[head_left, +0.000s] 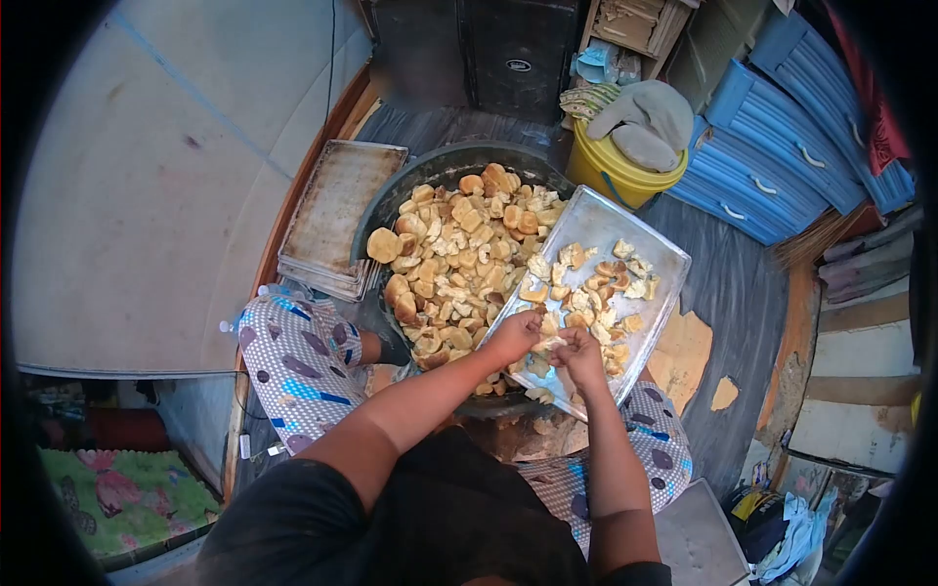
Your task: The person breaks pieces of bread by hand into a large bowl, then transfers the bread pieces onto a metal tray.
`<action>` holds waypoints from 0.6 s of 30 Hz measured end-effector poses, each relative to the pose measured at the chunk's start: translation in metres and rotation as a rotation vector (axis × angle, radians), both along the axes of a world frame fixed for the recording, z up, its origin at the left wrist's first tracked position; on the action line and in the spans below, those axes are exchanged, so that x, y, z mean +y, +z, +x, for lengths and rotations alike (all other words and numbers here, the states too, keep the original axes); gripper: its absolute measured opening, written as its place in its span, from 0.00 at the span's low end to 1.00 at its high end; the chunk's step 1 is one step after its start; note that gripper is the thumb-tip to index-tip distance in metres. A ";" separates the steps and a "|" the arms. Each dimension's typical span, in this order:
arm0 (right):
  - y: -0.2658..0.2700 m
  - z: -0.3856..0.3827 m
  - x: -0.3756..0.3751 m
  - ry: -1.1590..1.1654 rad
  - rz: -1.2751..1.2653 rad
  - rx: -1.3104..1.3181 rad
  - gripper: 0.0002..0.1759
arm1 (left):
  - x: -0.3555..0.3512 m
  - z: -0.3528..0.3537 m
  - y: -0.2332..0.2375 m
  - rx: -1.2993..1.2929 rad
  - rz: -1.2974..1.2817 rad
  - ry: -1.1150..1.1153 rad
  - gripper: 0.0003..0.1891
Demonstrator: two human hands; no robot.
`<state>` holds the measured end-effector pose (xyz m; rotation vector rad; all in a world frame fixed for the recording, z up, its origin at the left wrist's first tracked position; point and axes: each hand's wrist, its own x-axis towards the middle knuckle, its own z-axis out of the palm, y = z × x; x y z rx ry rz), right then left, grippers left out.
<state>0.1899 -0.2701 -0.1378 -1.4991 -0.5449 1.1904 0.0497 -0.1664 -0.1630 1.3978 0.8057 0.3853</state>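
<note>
Both hands are over the lower left part of a metal tray (655,256) that rests against a large dark tub (391,186). My left hand (516,335) and my right hand (580,357) are close together, fingers closed on a pale piece of bread (550,342) between them. Torn bread pieces (596,293) lie scattered over the tray. Many bread rolls and chunks (459,244) fill the tub, golden brown outside and pale inside.
Stacked trays (337,210) lie left of the tub. Behind it stand a yellow bucket (625,171) with a grey cloth on its lid and blue drawers (752,186). Another tray (696,537) lies at the lower right, beside my patterned trouser leg.
</note>
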 end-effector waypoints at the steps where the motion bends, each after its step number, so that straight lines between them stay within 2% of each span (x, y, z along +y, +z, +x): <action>1: 0.005 0.007 0.000 0.030 -0.053 0.020 0.10 | 0.002 -0.001 -0.001 0.073 0.187 0.026 0.09; 2: 0.011 0.016 -0.002 -0.034 0.004 0.066 0.10 | 0.007 -0.004 -0.003 0.076 0.186 0.028 0.09; 3: 0.014 0.025 -0.005 -0.032 0.003 0.069 0.10 | 0.014 -0.010 -0.002 0.193 0.185 0.044 0.09; 4: 0.016 0.036 -0.007 0.069 -0.069 0.011 0.09 | 0.019 -0.013 -0.003 0.309 0.185 0.059 0.09; 5: 0.015 0.048 -0.011 0.171 -0.143 -0.047 0.08 | 0.018 -0.015 -0.005 0.311 0.183 0.059 0.09; 6: 0.015 0.051 -0.013 0.309 -0.260 -0.215 0.11 | 0.016 -0.018 -0.007 0.312 0.139 0.030 0.10; 7: 0.014 0.050 -0.019 0.310 -0.259 -0.214 0.11 | 0.015 -0.020 -0.010 0.312 0.097 0.002 0.12; 8: 0.013 0.048 -0.025 0.322 -0.232 -0.613 0.11 | 0.011 -0.021 -0.012 0.313 0.097 0.003 0.12; 9: 0.026 0.041 -0.028 0.326 -0.200 -1.010 0.12 | 0.006 -0.022 -0.012 0.336 0.400 0.030 0.12; 10: 0.043 0.028 -0.025 0.291 -0.328 -1.019 0.13 | 0.000 -0.023 -0.006 0.355 0.699 0.055 0.13; 11: 0.046 0.016 -0.026 0.296 -0.336 -1.016 0.13 | -0.003 -0.024 -0.001 0.357 0.690 0.053 0.13; 14: 0.049 -0.023 -0.035 0.678 -0.331 -0.964 0.14 | -0.015 -0.034 0.038 0.465 0.607 -0.230 0.18; 15: 0.050 -0.036 -0.037 0.825 -0.329 -0.963 0.14 | -0.021 -0.037 0.035 0.462 0.604 -0.235 0.18; 16: 0.038 -0.044 -0.042 0.823 -0.332 -0.962 0.14 | -0.026 -0.042 0.030 0.485 0.564 -0.308 0.19; 18: -0.002 -0.059 -0.046 1.057 -0.409 -1.020 0.16 | -0.028 -0.046 0.001 0.498 0.485 -0.411 0.19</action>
